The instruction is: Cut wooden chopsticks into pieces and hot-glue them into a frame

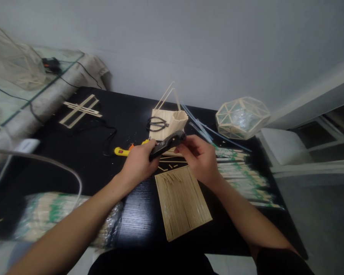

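Note:
My left hand (140, 160) is wrapped round a black hand cutter (169, 144), held at a slant above the table. My right hand (200, 158) is at the cutter's far end, fingers pinched together; whatever is between them is too small to make out. Below the hands lies a flat panel of thin wooden sticks (186, 206), with several short cut pieces (172, 177) on its upper part. Just beyond the cutter stands a stick-built base with a round holder (179, 120). Black-handled scissors (157, 124) rest on that base.
A yellow glue gun (122, 152) lies left of the cutter. Bagged stick bundles are at right (246, 175) and front left (54, 210). Crossed sticks (81, 110) lie back left; a faceted stick lantern (242, 116) sits back right. A white cable (60, 164) loops at left.

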Demonstrator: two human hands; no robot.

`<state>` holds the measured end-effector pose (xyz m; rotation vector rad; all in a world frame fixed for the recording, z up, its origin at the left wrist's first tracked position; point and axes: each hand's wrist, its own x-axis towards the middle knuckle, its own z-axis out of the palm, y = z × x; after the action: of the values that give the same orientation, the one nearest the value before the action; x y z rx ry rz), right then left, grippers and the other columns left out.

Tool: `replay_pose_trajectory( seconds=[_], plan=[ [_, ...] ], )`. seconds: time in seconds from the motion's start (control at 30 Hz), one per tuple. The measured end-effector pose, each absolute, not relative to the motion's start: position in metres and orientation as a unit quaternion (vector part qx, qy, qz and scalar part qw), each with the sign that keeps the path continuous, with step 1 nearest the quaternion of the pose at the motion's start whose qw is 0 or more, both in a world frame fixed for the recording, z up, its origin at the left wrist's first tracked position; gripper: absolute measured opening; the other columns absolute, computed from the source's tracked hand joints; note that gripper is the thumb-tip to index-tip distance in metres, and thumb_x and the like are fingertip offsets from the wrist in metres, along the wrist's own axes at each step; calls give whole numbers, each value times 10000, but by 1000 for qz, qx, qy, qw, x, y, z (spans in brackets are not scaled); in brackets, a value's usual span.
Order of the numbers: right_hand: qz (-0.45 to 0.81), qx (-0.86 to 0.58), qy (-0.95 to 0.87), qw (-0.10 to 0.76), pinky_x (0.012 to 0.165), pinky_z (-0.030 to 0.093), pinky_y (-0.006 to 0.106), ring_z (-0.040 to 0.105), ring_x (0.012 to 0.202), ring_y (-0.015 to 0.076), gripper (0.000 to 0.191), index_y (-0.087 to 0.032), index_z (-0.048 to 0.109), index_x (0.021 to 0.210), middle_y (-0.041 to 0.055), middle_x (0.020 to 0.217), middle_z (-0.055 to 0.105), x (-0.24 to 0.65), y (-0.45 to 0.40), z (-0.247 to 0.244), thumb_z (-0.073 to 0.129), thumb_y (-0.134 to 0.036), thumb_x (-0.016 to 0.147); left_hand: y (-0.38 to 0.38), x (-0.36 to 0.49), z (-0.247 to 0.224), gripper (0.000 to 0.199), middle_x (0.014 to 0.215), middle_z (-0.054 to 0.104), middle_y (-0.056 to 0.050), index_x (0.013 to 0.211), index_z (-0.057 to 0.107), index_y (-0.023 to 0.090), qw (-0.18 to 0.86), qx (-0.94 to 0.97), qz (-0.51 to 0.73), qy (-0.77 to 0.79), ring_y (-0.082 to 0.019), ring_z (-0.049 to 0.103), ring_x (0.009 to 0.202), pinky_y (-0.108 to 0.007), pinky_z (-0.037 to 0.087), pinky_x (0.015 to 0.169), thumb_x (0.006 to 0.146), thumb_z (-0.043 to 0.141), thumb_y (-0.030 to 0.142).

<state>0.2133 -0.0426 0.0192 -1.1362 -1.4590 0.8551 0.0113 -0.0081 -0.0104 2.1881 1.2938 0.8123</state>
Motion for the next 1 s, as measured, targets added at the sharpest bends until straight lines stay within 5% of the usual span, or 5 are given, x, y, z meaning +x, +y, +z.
replay_pose_trajectory(
  seconds=[0.33, 0.63, 1.0],
  plan=[
    [353, -466, -630, 511, 657, 550, 265, 662, 639, 126, 145, -198, 698, 863, -9, 718, 725, 216, -43, 25, 694, -281, 981, -9, 11, -10, 131, 647, 565, 16, 767, 477, 220, 243, 797, 307, 459, -130, 460, 538, -259, 337, 573, 846, 575, 186],
    [395, -445, -646, 478, 540, 426, 259, 504, 547, 103, 295, -206, 673, 782, -22, 653, 644, 222, -40, 27, 687, -400, 1004, -8, 10, -10, 98, 670, 563, 15, 788, 496, 211, 256, 805, 313, 434, -128, 461, 565, -254, 338, 582, 853, 567, 190],
    [396, -448, -661, 454, 538, 402, 269, 474, 546, 104, 361, -208, 649, 745, -24, 642, 620, 224, -41, 30, 645, -426, 1033, -7, 9, -10, 52, 717, 599, 4, 846, 556, 194, 267, 812, 306, 420, -128, 495, 592, -257, 359, 603, 892, 574, 211]
  ],
)
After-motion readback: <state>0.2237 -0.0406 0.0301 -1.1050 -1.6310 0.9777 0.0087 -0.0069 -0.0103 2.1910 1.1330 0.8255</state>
